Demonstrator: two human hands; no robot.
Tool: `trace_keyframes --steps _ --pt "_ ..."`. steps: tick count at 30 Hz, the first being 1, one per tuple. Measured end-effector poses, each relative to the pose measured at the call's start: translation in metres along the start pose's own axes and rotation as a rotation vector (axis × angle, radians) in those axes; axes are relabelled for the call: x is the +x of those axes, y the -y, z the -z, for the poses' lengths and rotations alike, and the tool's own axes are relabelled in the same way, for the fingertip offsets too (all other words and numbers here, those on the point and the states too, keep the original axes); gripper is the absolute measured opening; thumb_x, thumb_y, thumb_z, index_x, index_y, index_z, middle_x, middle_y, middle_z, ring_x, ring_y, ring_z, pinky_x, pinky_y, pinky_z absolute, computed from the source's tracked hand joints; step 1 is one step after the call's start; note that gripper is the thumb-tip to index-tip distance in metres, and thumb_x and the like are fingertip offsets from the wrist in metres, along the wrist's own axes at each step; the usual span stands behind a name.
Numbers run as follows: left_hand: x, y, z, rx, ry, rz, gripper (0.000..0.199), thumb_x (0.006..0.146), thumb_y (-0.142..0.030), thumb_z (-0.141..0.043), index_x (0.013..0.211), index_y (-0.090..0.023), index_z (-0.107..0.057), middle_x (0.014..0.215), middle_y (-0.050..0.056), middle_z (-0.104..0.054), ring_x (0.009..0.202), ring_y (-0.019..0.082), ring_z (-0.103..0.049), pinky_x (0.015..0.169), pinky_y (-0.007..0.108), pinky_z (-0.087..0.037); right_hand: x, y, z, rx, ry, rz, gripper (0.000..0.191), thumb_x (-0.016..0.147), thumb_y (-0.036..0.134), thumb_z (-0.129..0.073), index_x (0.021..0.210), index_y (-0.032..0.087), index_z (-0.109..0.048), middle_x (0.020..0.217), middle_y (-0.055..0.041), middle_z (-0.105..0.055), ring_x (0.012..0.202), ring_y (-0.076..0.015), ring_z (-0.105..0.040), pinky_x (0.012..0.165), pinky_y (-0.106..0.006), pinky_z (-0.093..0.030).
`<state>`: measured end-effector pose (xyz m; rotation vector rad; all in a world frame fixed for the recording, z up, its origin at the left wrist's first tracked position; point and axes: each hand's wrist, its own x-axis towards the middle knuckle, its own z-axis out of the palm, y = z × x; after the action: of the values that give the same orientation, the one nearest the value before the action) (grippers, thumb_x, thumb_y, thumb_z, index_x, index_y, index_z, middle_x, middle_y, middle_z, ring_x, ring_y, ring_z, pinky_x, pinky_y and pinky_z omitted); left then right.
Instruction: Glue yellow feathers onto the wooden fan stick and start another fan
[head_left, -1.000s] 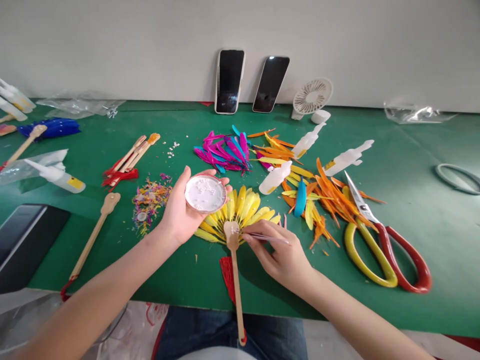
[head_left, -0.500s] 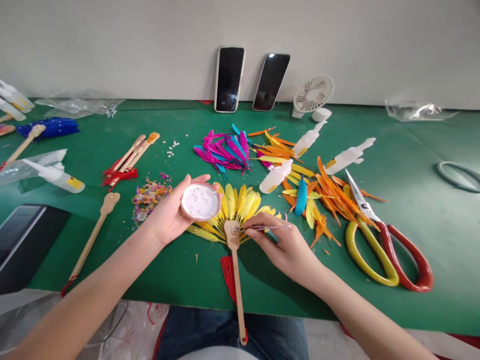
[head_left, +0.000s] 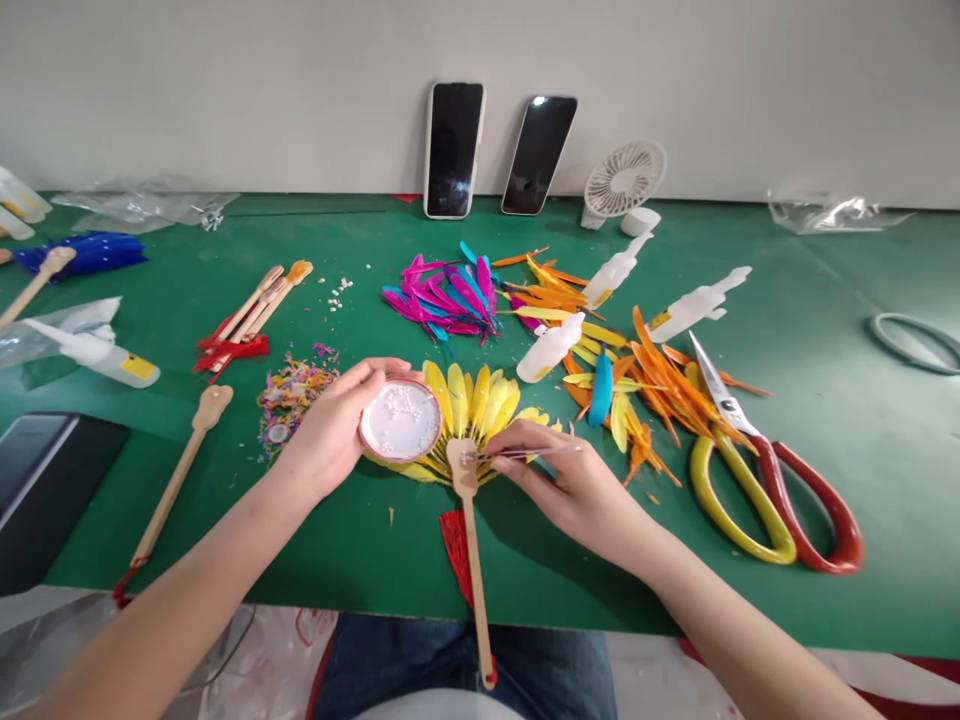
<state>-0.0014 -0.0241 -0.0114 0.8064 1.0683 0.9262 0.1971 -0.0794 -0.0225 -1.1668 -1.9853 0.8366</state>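
Observation:
My left hand (head_left: 330, 430) holds a small round dish (head_left: 400, 420) with a red rim and tiny white beads inside. Pinched in my right hand (head_left: 555, 480) are thin tweezers (head_left: 544, 452), their tips at the head of a wooden handle (head_left: 464, 465). Yellow feathers (head_left: 480, 400) fan out from behind that head. A red tassel (head_left: 455, 550) lies beside the handle, whose lower end passes over the table's front edge. Whether the tweezer tips grip a bead is too small to tell.
Scissors (head_left: 772, 470) and orange feathers (head_left: 660, 385) lie right, near glue bottles (head_left: 551, 348). Magenta feathers (head_left: 442, 295) are beyond the fan. Left are a wooden stick (head_left: 180, 470), colourful scraps (head_left: 292, 395) and a black box (head_left: 60, 500). Two phones (head_left: 454, 150) and a small fan (head_left: 625, 180) stand behind.
The dish in my left hand has tilted, and its beads have shifted. My right hand stays at the handle's head with the tweezers. The whole view has shifted slightly.

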Motion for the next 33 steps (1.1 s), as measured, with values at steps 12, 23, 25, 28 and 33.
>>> trace_keyframes --steps 12,23,25,28,33 --pt "0.002 0.004 0.000 0.597 0.019 -0.276 0.014 0.080 -0.021 -0.041 0.087 -0.018 -0.053 0.089 0.002 -0.061 0.087 0.014 -0.057 0.078 0.028 -0.042 0.002 -0.003 0.002 0.087 0.051 -0.092 0.010 0.082 0.019 -0.046 0.081 0.019 -0.057 0.080 -0.0039 -0.064 0.073 -0.0135 -0.061 0.066 -0.024 -0.050" --pt "0.001 0.009 -0.004 1.013 0.043 -0.470 0.015 0.080 -0.017 -0.039 0.086 -0.018 -0.052 0.091 0.005 -0.059 0.090 0.015 -0.054 0.081 0.030 -0.042 0.011 -0.003 0.009 0.188 0.134 -0.166 0.015 0.082 0.023 -0.046 0.078 0.018 -0.060 0.081 -0.0028 -0.065 0.073 -0.0134 -0.061 0.067 -0.023 -0.048" --pt "0.001 0.009 -0.003 1.034 0.047 -0.486 0.015 0.081 -0.017 -0.038 0.087 -0.018 -0.051 0.091 0.005 -0.059 0.090 0.016 -0.054 0.080 0.030 -0.042 0.012 -0.004 0.009 0.195 0.144 -0.172 0.015 0.082 0.023 -0.046 0.079 0.018 -0.060 0.081 -0.0025 -0.065 0.074 -0.0134 -0.061 0.068 -0.023 -0.048" --pt "0.000 0.009 -0.003 1.102 0.062 -0.564 0.017 0.082 -0.020 -0.037 0.088 -0.018 -0.053 0.091 0.006 -0.059 0.090 0.017 -0.054 0.081 0.032 -0.041 0.013 -0.004 0.010 0.194 0.148 -0.178 0.014 0.082 0.023 -0.047 0.079 0.019 -0.059 0.080 -0.0023 -0.064 0.074 -0.0138 -0.060 0.067 -0.024 -0.047" --pt "-0.006 0.012 -0.005 1.238 0.216 -0.874 0.019 0.081 -0.029 -0.043 0.081 -0.020 -0.060 0.100 0.008 -0.057 0.104 0.022 -0.047 0.092 0.039 -0.034 0.013 -0.002 0.011 0.194 0.160 -0.179 0.014 0.082 0.024 -0.046 0.079 0.019 -0.059 0.079 -0.0022 -0.064 0.073 -0.0141 -0.060 0.067 -0.025 -0.047"
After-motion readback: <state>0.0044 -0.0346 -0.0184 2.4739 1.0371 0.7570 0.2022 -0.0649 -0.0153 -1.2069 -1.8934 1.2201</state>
